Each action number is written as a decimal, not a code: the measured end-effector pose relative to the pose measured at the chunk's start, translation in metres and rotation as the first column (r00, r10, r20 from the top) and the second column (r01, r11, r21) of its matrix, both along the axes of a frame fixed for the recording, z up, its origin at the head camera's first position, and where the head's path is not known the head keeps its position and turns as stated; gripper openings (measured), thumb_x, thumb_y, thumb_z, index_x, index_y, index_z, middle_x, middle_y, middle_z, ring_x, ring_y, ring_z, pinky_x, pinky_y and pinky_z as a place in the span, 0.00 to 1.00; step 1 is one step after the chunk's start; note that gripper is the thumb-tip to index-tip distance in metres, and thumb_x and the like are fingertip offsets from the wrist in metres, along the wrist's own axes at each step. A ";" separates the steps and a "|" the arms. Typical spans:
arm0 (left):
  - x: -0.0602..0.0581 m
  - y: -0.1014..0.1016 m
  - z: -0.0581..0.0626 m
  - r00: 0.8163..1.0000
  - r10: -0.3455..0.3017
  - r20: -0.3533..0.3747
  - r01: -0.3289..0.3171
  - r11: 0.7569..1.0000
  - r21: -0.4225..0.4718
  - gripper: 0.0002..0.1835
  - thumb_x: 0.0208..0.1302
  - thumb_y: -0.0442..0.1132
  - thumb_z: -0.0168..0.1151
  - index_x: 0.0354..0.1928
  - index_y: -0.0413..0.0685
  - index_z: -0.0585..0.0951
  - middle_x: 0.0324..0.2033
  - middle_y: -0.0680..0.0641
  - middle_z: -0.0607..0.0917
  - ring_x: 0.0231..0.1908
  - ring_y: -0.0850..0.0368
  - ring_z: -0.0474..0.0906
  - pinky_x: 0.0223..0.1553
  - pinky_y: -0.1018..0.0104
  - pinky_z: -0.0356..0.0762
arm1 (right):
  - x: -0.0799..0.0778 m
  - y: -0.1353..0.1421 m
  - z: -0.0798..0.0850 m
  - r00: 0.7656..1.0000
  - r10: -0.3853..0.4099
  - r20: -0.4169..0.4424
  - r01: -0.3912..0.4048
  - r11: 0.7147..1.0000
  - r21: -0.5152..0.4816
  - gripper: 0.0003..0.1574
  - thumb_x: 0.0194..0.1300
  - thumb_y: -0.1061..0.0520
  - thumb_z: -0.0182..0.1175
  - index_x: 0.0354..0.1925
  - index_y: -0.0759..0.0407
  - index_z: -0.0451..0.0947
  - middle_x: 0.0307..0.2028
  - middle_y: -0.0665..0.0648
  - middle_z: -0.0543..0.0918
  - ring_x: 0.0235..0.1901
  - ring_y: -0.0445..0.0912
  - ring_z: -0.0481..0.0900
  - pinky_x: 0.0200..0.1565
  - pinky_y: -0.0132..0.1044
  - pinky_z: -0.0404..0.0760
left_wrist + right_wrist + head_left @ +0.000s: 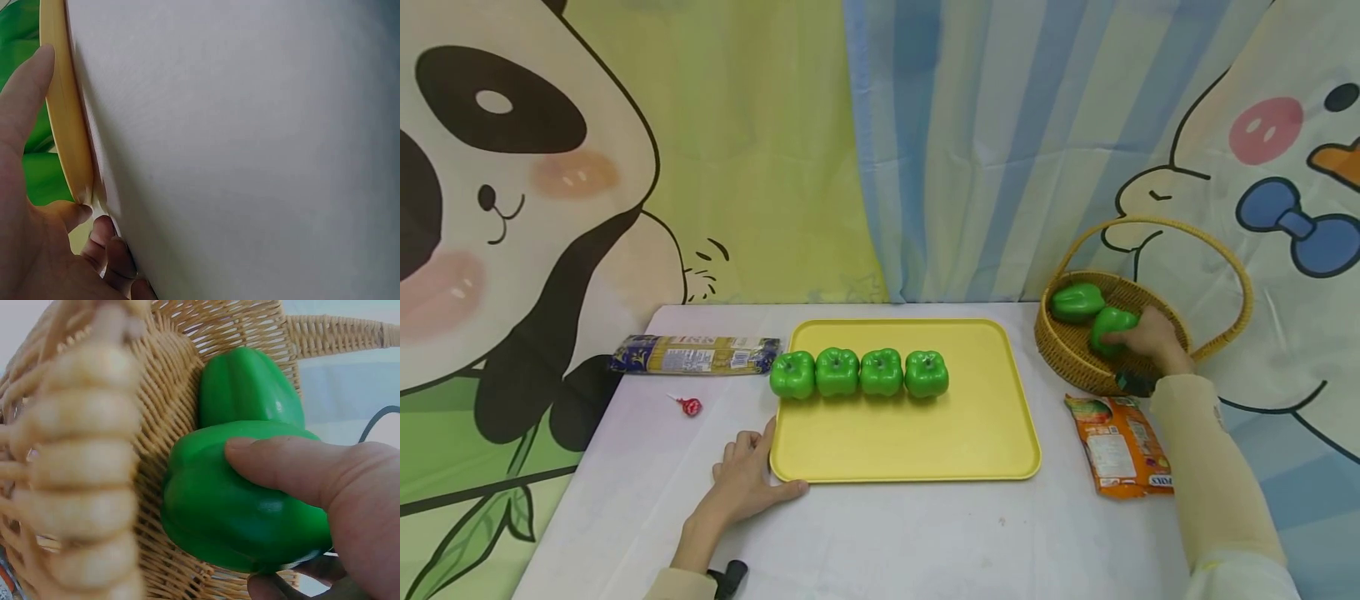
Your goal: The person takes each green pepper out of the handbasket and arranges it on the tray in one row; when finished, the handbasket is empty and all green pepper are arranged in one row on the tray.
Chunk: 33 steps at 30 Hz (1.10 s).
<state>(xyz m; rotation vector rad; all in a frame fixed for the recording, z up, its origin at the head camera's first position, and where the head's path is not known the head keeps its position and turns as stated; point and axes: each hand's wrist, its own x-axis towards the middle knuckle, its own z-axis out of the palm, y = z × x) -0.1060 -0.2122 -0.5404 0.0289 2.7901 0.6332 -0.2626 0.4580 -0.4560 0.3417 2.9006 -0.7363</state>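
My right hand (1152, 340) grips a green bell pepper (244, 494) inside the wicker basket (1052, 354). Its thumb lies across the pepper's side, with fingertips showing beneath. Another green bell pepper (1077, 302) rests against the basket wall, right beside the held one. At the front left corner of the yellow tray (917, 450), my left hand (741, 487) rests with its thumb against the front rim and its fingers spread along the left side. A row of several green bell peppers (882, 372) crosses the tray, the leftmost overlapping its left rim.
A pack of spaghetti (700, 355) lies left of the tray, with a red lollipop (689, 407) in front of it. Below the basket is an orange snack bag (1118, 446), partly behind the right sleeve. The basket's handle (1243, 292) arches high over it. Curtains hang behind the table.
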 end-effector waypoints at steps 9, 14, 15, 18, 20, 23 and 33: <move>-0.001 -0.001 -0.001 1.000 0.004 0.003 -0.004 1.000 -0.011 0.69 0.40 0.79 0.69 0.80 0.57 0.51 0.59 0.39 0.69 0.56 0.44 0.64 0.45 0.50 0.63 | 0.011 -0.011 0.007 0.991 0.015 -0.133 -0.020 0.999 -0.031 0.60 0.59 0.46 0.72 0.66 0.86 0.52 0.63 0.87 0.55 0.53 0.72 0.63 0.49 0.63 0.71; -0.002 -0.002 0.000 1.000 0.000 0.004 0.000 1.000 -0.009 0.69 0.41 0.79 0.69 0.80 0.56 0.50 0.59 0.38 0.69 0.56 0.43 0.64 0.45 0.50 0.63 | 0.017 -0.019 0.015 0.985 0.023 -0.173 -0.032 0.998 -0.050 0.63 0.60 0.44 0.70 0.72 0.82 0.47 0.65 0.87 0.53 0.56 0.73 0.61 0.50 0.65 0.69; -0.002 -0.002 0.000 1.000 -0.001 0.004 0.001 1.000 -0.010 0.69 0.41 0.79 0.69 0.80 0.55 0.50 0.59 0.38 0.69 0.56 0.43 0.64 0.45 0.50 0.63 | 0.018 -0.022 0.017 0.983 0.026 -0.184 -0.037 0.998 -0.056 0.64 0.61 0.44 0.69 0.73 0.81 0.46 0.65 0.86 0.54 0.56 0.73 0.62 0.50 0.65 0.68; -0.002 -0.002 0.000 1.000 -0.003 0.003 0.004 1.000 -0.012 0.69 0.41 0.79 0.68 0.81 0.55 0.50 0.59 0.38 0.69 0.56 0.43 0.64 0.45 0.50 0.63 | 0.022 -0.030 0.023 0.975 0.038 -0.220 -0.057 0.995 -0.080 0.63 0.62 0.44 0.69 0.74 0.78 0.46 0.64 0.85 0.58 0.57 0.73 0.63 0.50 0.66 0.68; -0.003 -0.002 0.000 1.000 -0.002 0.005 0.002 1.000 -0.010 0.69 0.41 0.80 0.68 0.81 0.55 0.50 0.59 0.38 0.69 0.56 0.43 0.64 0.45 0.49 0.63 | 0.025 -0.037 0.027 0.970 0.049 -0.238 -0.071 0.993 -0.089 0.63 0.62 0.44 0.69 0.74 0.77 0.46 0.64 0.84 0.60 0.58 0.73 0.64 0.51 0.66 0.68; -0.002 -0.003 0.000 1.000 -0.001 0.007 0.001 1.000 -0.005 0.69 0.40 0.80 0.68 0.81 0.56 0.50 0.59 0.38 0.68 0.56 0.43 0.64 0.45 0.49 0.63 | 0.029 -0.048 0.033 0.966 0.051 -0.254 -0.084 0.989 -0.122 0.62 0.63 0.44 0.68 0.75 0.74 0.45 0.65 0.82 0.60 0.59 0.73 0.64 0.54 0.67 0.67; -0.001 -0.001 -0.001 1.000 -0.011 -0.002 0.011 1.000 -0.005 0.69 0.41 0.80 0.68 0.81 0.56 0.50 0.59 0.38 0.69 0.56 0.43 0.64 0.44 0.51 0.62 | 0.044 -0.082 0.038 0.959 0.108 -0.261 -0.151 0.977 -0.150 0.65 0.62 0.42 0.69 0.78 0.68 0.40 0.68 0.78 0.58 0.60 0.70 0.65 0.54 0.66 0.68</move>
